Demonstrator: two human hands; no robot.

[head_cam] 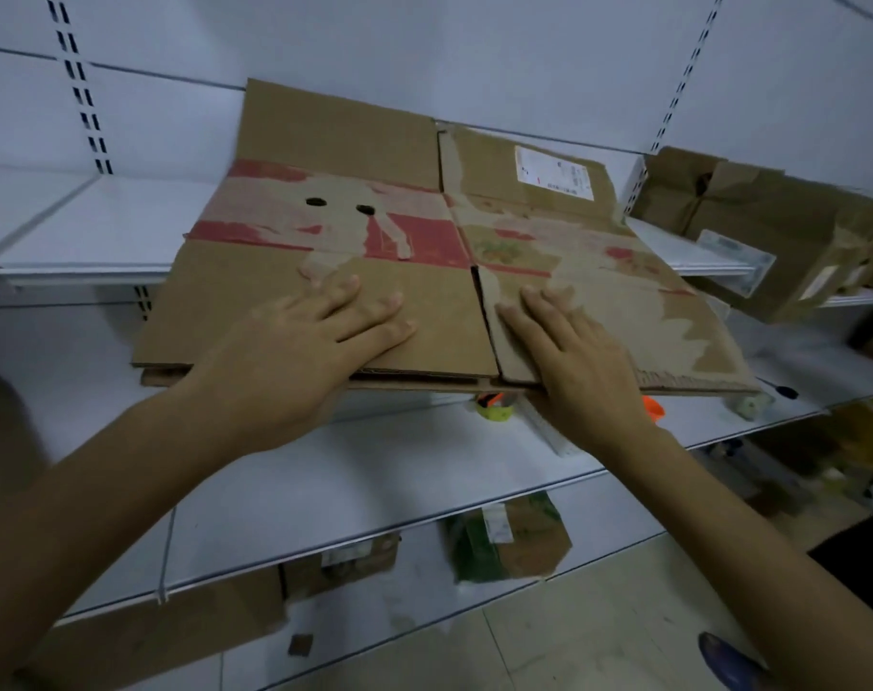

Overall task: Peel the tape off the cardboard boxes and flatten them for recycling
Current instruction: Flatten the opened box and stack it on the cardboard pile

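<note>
Flattening looks like the step in hand: a cardboard box, already collapsed into a flat sheet, lies on a white shelf, its far flaps leaning up toward the back wall and its near edge overhanging other flat cardboard beneath. The left hand rests spread, palm down, on the near left flap; the right hand lies the same way on the near right flap, just across the slit between the two. Neither hand grips anything. The sheet's long axis runs left to right along the shelf. A shipping label sits on the far right flap, and torn paper patches cross the middle. Next, I judge, firm downward pressure along the creases. Another box, not yet flattened, stands right of the sheet.
</note>
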